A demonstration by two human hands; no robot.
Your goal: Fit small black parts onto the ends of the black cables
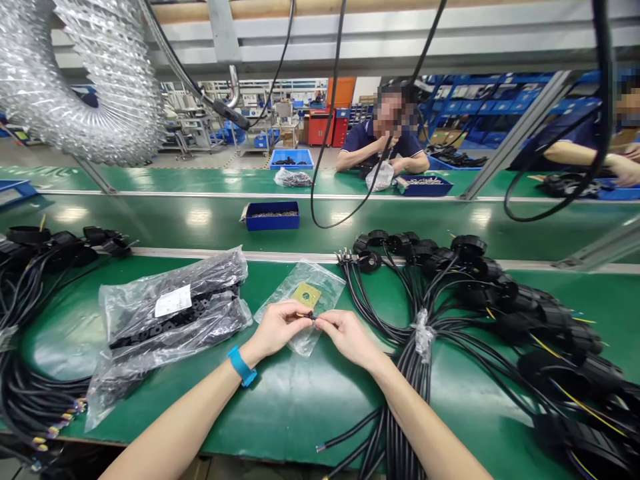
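Observation:
In front of me, my left hand and my right hand meet with fingertips pinched on a small black part. A thin yellow bit shows beside it at the left fingers; the rest is covered by my fingers. Under and behind my hands lies a clear plastic bag with a yellowish square piece that has a dark hole pattern in its middle. To the right of my right hand, a bundle of black cables with round black housings is tied with clear plastic.
A large plastic bag of black parts lies left, beside another cable bundle. Beyond the rail sits a blue box of small metal parts. Black cables hang from above. A co-worker sits opposite; another person's arm shows at right.

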